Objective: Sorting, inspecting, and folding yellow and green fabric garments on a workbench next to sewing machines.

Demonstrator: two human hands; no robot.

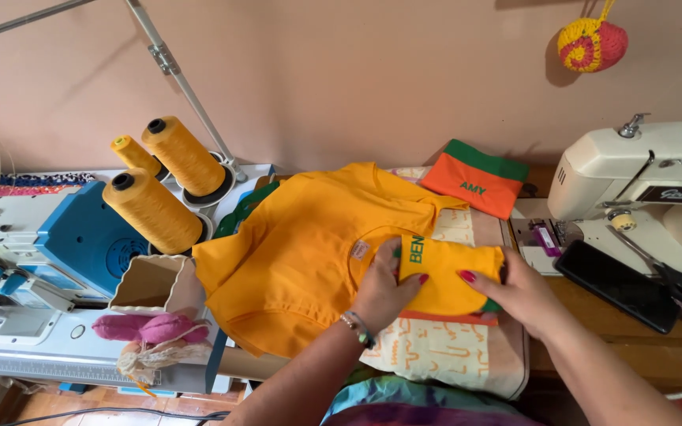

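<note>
An orange-yellow garment lies spread on the worktable in the head view. Its right part is folded into a small bundle with a green printed band and an orange-and-green edge. My left hand, with a beaded bracelet on the wrist, grips the bundle's left side, thumb on top. My right hand holds the bundle's right side, fingers curled over its edge. Beneath lies a cream patterned cloth.
Three yellow thread cones stand at left by a blue-and-white machine. A cream box and pink pincushion sit beside it. An orange-and-green pouch lies behind. A white sewing machine and black phone are at right.
</note>
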